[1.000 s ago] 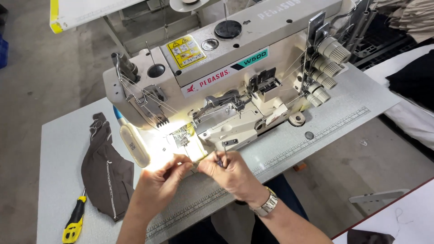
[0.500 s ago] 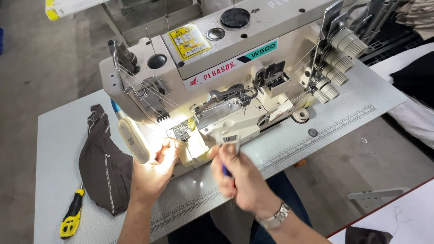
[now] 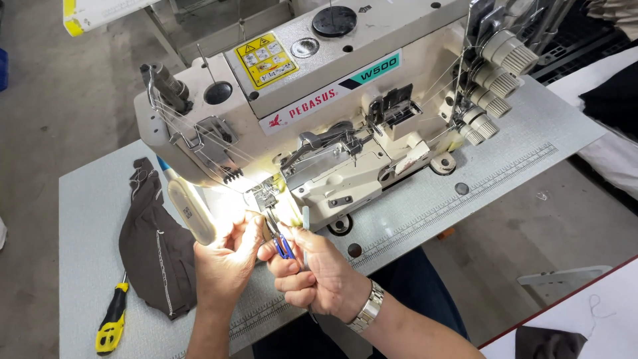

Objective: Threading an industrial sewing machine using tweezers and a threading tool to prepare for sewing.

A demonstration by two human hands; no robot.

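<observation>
1. Head view: the right hand point(image 3: 319, 276) grips a small pair of blue-handled thread snips point(image 3: 279, 238), fingers curled tight round the handle and thumb on top; the blades point up toward the needle area point(image 3: 266, 196) of the sewing machine point(image 3: 319, 113).
2. The snips sit near the front edge of the worktop point(image 3: 478, 179), left of its middle, just below the lit needle area.
3. The left hand point(image 3: 226, 256) is just beside the right, thumb and forefinger pressed together at the blade tips. What they pinch is too fine and too washed out by the lamp glare to make out.
4. A metal wristwatch point(image 3: 367, 308) is on the right wrist.
5. The cream machine fills the middle and back of the worktop; its tension knobs point(image 3: 495, 80) line its right end, and thin threads run across its face.
6. No box, tray or bin shows on the worktop.
7. A dark brown garment piece point(image 3: 156, 246) with a pale stitch line lies crumpled at the worktop's left side, close to the left hand.
8. A yellow-and-black-handled screwdriver point(image 3: 111, 318) lies near the front left corner, touching the garment's edge.
9. A printed ruler strip point(image 3: 465, 193) runs along the front right of the worktop, with bare grey surface around it and open floor beyond the right edge.
10. The machine's top, both forearms and the worktop's front left corner are cut off by the frame.
</observation>
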